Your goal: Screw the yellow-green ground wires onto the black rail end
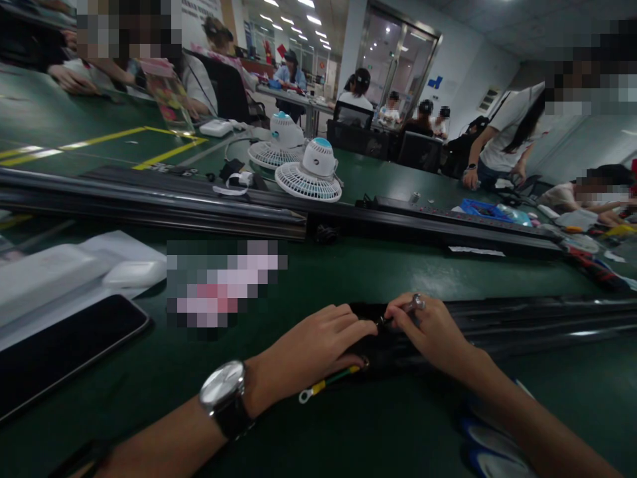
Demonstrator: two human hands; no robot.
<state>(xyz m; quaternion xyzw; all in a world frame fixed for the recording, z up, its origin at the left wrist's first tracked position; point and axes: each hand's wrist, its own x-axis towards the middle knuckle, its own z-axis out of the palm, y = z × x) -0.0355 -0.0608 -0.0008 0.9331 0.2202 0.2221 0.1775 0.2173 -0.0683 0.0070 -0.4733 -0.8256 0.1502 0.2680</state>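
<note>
A small dark piece (382, 322) sits between the person's two hands, at the near-left end of a long black bar (522, 318) that lies on the green table (279, 438) and runs off to the right. The right hand (438, 332) has its thumb and fingers closed around a small silvery tool (416, 303). The left hand (318, 342) reaches in from the other side with bent fingers, their tips at the dark piece; whether they truly pinch it, I can't tell. Just under that hand, a green-and-yellow wire (338, 377) sticks out, with a metal ring (304, 396) on its end. I'd say the work wants the left fingers steadying the piece close to the tool, small straight turns without slipping, and the wire kept untwisted. Farther out are a phone (70, 352), a glossy rail (199, 212) and two white fans (318, 166).
</note>
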